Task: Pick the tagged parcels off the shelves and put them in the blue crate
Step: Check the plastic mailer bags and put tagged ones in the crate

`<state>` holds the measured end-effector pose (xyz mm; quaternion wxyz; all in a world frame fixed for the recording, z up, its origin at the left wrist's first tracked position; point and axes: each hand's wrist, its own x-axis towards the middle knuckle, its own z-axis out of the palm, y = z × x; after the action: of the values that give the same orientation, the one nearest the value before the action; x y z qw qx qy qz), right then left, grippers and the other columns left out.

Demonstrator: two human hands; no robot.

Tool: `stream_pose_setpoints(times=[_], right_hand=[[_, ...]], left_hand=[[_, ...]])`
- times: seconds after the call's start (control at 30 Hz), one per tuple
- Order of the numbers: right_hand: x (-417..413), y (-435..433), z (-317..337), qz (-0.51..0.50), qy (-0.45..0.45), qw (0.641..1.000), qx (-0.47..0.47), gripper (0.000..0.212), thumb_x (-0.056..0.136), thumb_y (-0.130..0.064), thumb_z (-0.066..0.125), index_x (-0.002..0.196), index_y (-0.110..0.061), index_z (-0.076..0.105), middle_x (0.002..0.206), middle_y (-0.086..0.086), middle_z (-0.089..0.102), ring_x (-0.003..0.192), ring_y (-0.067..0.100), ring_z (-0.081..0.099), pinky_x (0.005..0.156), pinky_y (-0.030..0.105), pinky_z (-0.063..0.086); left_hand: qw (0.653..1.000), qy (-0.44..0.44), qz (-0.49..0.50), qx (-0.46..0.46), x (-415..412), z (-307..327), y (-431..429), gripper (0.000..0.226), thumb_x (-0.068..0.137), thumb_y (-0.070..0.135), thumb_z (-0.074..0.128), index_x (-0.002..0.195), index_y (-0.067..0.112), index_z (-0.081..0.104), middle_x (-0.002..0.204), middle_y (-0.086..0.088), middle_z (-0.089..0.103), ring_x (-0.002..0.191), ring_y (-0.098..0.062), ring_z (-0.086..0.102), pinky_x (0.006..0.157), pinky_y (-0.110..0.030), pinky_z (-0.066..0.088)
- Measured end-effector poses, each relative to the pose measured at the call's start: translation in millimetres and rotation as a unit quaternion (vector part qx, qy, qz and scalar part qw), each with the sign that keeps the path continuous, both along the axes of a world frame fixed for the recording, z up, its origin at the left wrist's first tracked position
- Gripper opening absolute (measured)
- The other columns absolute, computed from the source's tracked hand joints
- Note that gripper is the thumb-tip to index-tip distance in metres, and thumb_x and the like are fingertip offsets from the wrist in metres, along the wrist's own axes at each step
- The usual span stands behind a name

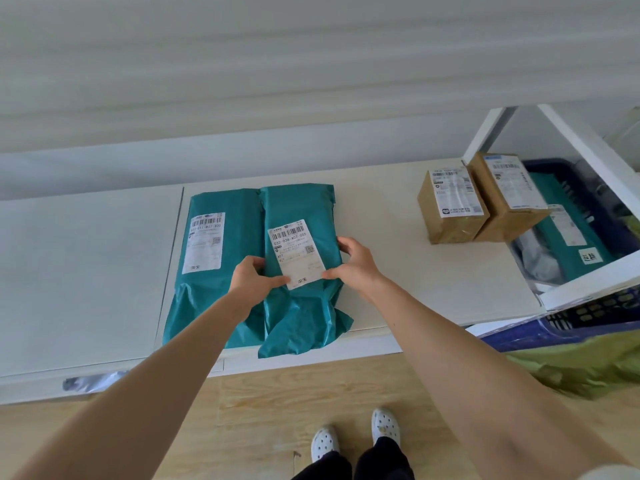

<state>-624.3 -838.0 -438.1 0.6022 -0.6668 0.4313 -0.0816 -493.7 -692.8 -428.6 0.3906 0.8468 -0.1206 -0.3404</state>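
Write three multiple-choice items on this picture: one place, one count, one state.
1. Where do the two brown cardboard boxes stand? A on the wooden floor; B on the pale shelf; C in a drawer.
2. How many teal plastic mailer bags lie on that shelf? A two; B three; C five.
3. What are the left hand and right hand doing? A hanging idle; B pressing a box; C holding the right-hand bag beside its white label.
B, they sit near its right end; A, two lie side by side; C, thumbs and fingers clasp that bag.
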Motion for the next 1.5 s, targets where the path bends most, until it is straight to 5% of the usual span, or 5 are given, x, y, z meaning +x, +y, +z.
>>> stream_pose_setpoints(times=[0.3, 0.57, 1.03, 1.17, 1.5], right_hand=[[17, 8, -2, 0.011, 0.008, 1.000, 0.011, 0.078, 0.067, 0.004, 0.081, 0.136, -0.011, 0.047, 0.137, 0.006, 0.051, 0.127, 0.020, 0.047, 0.103, 0.038, 0.045], [-14, -8, 31, -0.006, 0.016, 0.999, -0.034, 0.078, 0.073, -0.006, 0.079, 0.141, -0.015, 0.041, 0.140, 0.005, 0.047, 0.123, 0.020, 0.051, 0.101, 0.031, 0.044], [-115, -78, 91, -0.094, -0.023, 0.992, -0.077, 0.072, 0.074, -0.004, 0.078, 0.137, -0.015, 0.045, 0.140, 0.004, 0.049, 0.116, 0.018, 0.055, 0.097, 0.033, 0.049], [-144, -103, 103, -0.106, -0.023, 0.990, -0.089, 0.074, 0.075, -0.004, 0.077, 0.140, -0.015, 0.043, 0.139, 0.000, 0.049, 0.113, 0.012, 0.051, 0.074, 0.017, 0.050], [-181, -143, 97, -0.091, -0.043, 0.990, -0.094, 0.065, 0.079, 0.000, 0.072, 0.136, -0.014, 0.047, 0.139, 0.001, 0.050, 0.122, 0.019, 0.051, 0.096, 0.030, 0.045]], left_hand=[[0.999, -0.026, -0.004, 0.018, 20, -7, 12, 0.068, 0.072, 0.011, 0.082, 0.131, 0.004, 0.049, 0.126, -0.008, 0.060, 0.107, -0.023, 0.060, 0.091, -0.033, 0.050], [0.993, -0.114, -0.033, -0.011, 11, 26, -2, 0.061, 0.080, 0.011, 0.074, 0.135, 0.012, 0.046, 0.132, -0.009, 0.053, 0.098, -0.021, 0.056, 0.063, -0.023, 0.044], [0.988, -0.101, -0.092, -0.077, -64, 78, -92, 0.061, 0.078, 0.017, 0.077, 0.132, 0.012, 0.049, 0.130, -0.011, 0.054, 0.104, -0.022, 0.055, 0.081, -0.030, 0.046], [0.986, -0.087, -0.107, -0.098, -89, 84, -122, 0.058, 0.077, 0.016, 0.078, 0.129, 0.012, 0.052, 0.128, -0.012, 0.054, 0.100, -0.018, 0.052, 0.082, -0.028, 0.042], [0.987, -0.025, -0.120, -0.104, -145, 72, -193, 0.056, 0.076, 0.016, 0.079, 0.125, 0.014, 0.052, 0.124, -0.010, 0.053, 0.097, -0.023, 0.054, 0.090, -0.036, 0.048]])
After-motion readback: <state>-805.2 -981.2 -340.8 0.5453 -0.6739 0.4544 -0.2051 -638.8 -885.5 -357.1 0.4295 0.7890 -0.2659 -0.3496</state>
